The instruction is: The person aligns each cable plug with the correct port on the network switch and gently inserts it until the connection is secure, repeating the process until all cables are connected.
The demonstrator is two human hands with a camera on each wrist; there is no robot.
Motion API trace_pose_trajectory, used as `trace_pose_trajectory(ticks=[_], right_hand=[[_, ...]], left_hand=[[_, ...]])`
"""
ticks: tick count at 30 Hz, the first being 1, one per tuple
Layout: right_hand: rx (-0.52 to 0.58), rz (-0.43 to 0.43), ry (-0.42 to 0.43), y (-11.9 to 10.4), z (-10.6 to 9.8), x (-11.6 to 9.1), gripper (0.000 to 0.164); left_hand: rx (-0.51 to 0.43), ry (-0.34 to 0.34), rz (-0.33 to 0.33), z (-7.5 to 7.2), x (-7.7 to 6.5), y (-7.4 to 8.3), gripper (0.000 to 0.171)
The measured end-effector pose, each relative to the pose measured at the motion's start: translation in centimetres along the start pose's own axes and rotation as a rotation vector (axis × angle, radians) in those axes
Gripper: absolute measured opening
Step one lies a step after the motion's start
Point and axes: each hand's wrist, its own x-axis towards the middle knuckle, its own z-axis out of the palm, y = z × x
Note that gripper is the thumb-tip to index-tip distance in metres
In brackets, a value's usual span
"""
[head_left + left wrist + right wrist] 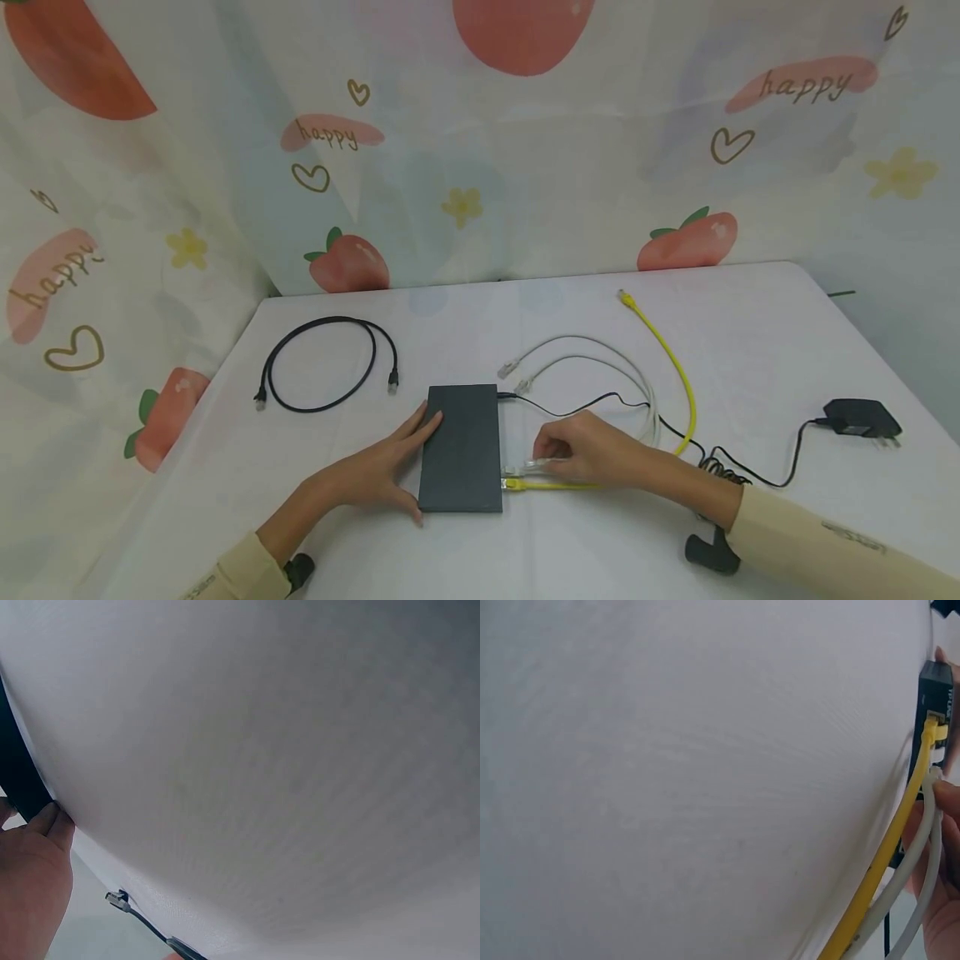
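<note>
A flat black network switch [461, 450] lies on the white table. My left hand [375, 471] rests against its left side, fingers spread over the edge and thumb near the front corner. At its right side my right hand [581, 446] pinches a white network cable [907, 877] close to its clear plug [543, 462]. Whether that plug is seated in a port, I cannot tell. Just in front of it, a yellow network cable [555, 486] has its plug in the switch. The left wrist view shows part of the left hand [34, 877] touching the switch's dark edge [19, 765].
A coiled black network cable [318, 409] lies at the left. Other white cable ends [510, 367] lie behind the right hand, near the yellow cable's free plug [626, 298]. A thin black lead [570, 412] runs from the switch toward a power adapter [862, 417] at the right.
</note>
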Motion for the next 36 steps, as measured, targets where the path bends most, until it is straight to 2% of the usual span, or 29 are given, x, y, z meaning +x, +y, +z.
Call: trace_pose_trajectory(ticks=[10, 18, 36], right_hand=[[0.021, 0.038, 0.014, 0.3, 0.4, 0.9, 0.012], [0.115, 0.076, -0.012, 0.7, 1.1, 1.8, 0.008], [0.159, 0.132, -0.044, 0.6, 1.5, 2.5, 0.01]], left_hand=[[-0.003, 0.01, 0.011, 0.0, -0.1, 0.1, 0.126], [-0.003, 0.014, 0.015, 0.0, -0.1, -0.1, 0.125], [-0.001, 0.011, 0.015, 0.0, 0.0, 0.0, 0.126]])
